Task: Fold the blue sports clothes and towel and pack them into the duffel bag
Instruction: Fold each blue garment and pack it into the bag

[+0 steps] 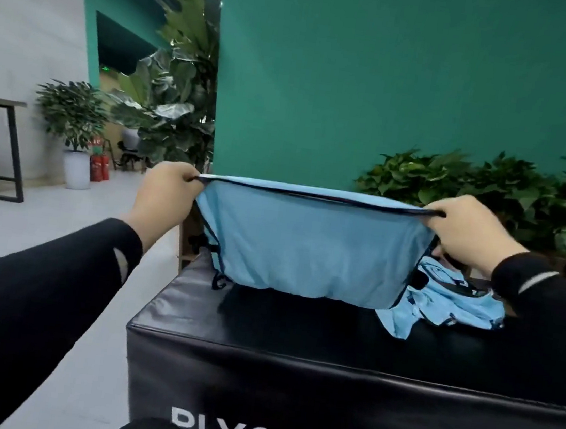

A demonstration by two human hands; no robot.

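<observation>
Black plyo box (296,330) is serving as our worktop; we're gripping the blue garment (305,249) taut, left hand (164,192) and right hand (465,229) pinching its hem, another blue piece (456,303) waiting unfolded, duffel bag unseen.

Head camera looks forward over close black box (329,345).

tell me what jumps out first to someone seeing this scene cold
The light blue garment with dark trim stretched taut at centre, its top edge pinched by the left hand and right hand. It hangs over the black padded plyo box, where a crumpled light blue sports shirt lies to the right. Behind rises a big teal wall.
</observation>
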